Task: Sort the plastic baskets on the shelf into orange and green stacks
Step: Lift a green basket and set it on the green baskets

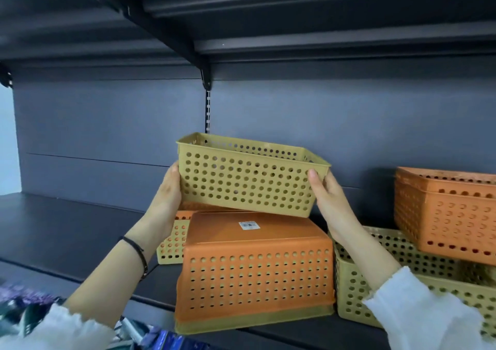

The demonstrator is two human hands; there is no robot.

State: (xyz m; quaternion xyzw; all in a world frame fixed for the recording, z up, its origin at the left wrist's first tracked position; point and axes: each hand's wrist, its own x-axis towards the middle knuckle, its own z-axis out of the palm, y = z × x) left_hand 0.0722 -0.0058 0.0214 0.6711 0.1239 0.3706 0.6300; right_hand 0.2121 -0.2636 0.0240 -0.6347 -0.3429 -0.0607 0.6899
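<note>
My white sleeves (418, 312) sit nearest the lens, and past them both hands are up at the shelf (67, 231). My left hand (167, 194) is pressed flat on one short end of the green basket (249, 178), and my right hand (326, 191) is clamped on the other end, thumb on the front wall. So each grip is closed on that basket, which I hold upright and slightly tilted in the air above the upturned orange basket (255, 264).

That orange one lies mouth down over a green rim (252, 323), with another green basket (174, 242) behind it. On the right a green basket (397, 277) stands mouth up, with an orange stack (445, 215) resting in its far end.

I judge the step to be carrying this green basket to a green pile. To do it well I'd keep the squeeze light, since thin perforated walls should flex, keep it level, and set it on the bare shelf to the left. Nesting it on the right would mean lifting the orange stack out first.
</note>
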